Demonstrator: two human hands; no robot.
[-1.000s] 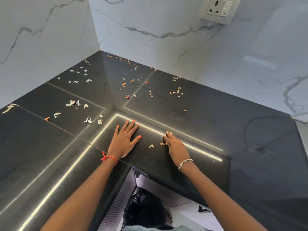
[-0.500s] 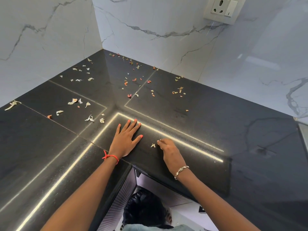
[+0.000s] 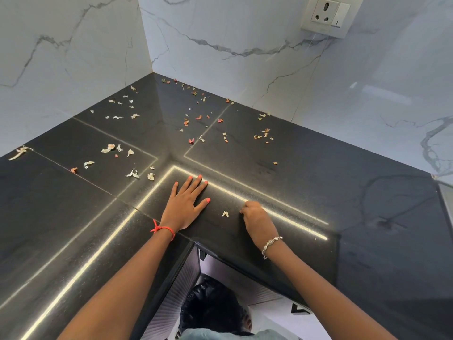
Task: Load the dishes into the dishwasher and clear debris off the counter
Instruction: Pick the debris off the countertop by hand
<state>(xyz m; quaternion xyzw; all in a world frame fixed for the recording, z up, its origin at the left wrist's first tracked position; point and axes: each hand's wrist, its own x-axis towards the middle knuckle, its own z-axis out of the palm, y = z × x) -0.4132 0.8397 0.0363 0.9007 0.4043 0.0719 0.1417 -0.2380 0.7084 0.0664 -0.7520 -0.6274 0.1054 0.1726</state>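
Observation:
Debris is strewn over the black corner counter (image 3: 343,192): pale peel scraps (image 3: 110,147) at the left, reddish bits (image 3: 191,140) near the back corner, and more scraps (image 3: 264,134) to the right. My left hand (image 3: 186,204) lies flat and open on the counter by its inner corner. My right hand (image 3: 257,220) rests just right of it, knuckles up, fingers curled shut and hiding whatever they hold. One pale scrap (image 3: 225,213) lies between the two hands, a little left of my right fingertips.
White marble walls close the counter at the back and left, with a wall socket (image 3: 326,14) at the upper right. Below the counter's inner edge stands a bin lined with a black bag (image 3: 210,305).
My right hand has slid left and curled its fingers shut. The small scraps at its fingertips are gone from view; one pale scrap stays. The left hand has not moved.

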